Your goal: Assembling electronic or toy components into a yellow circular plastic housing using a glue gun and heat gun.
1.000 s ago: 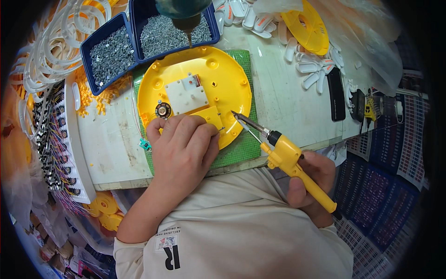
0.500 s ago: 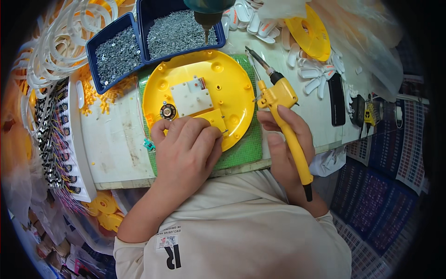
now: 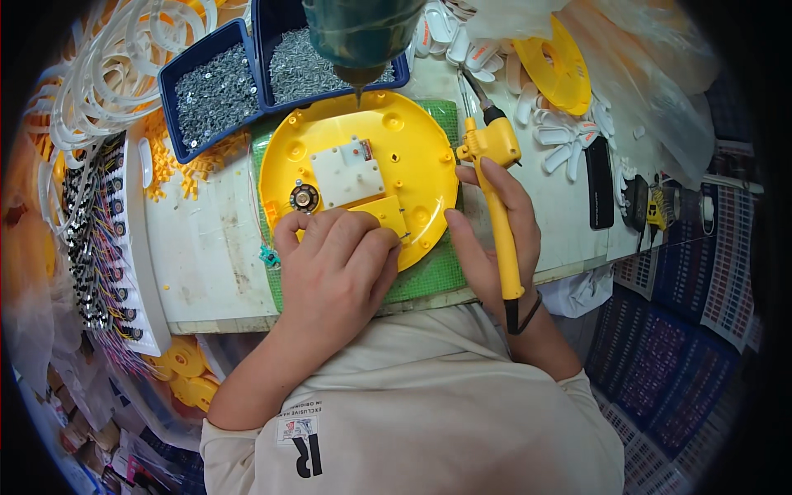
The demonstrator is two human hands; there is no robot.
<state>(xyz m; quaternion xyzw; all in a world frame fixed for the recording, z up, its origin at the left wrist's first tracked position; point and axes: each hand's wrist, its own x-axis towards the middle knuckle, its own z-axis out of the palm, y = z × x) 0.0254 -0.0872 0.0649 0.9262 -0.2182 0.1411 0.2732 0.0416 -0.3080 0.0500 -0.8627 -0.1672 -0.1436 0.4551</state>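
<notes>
Up and away from the yellow shell [image 3: 425, 183] has gone the yellow soldering tool [image 3: 500, 216] — its tip was over the shell a second ago and now points past the green mat [image 3: 439, 268], toward the loose white pieces [image 3: 569, 136]. For the work, I judge this a break in contact: the tip is clear of the shell, though whether it touches any white piece I cannot tell

Across the white tabletop [image 3: 210, 256], the mat lies flat and the open shell sits on it, below the blue bin [image 3: 247, 111] of metal parts. A teal power driver [image 3: 363, 33] hangs point down over the shell's top edge and looms larger than before

As for the hands, the right hand [image 3: 526, 227] has its grip wrapped around the tool's handle. The left hand [image 3: 337, 264] has kept its place, its grip narrow and fingers bunched on the shell's lower left — what lies beneath is hidden, so I cannot tell what it pinches

Inside the shell are a white box [image 3: 346, 172], a yellow block [image 3: 384, 213] partly under the fingers, and a small round speaker [image 3: 304, 198]
</notes>
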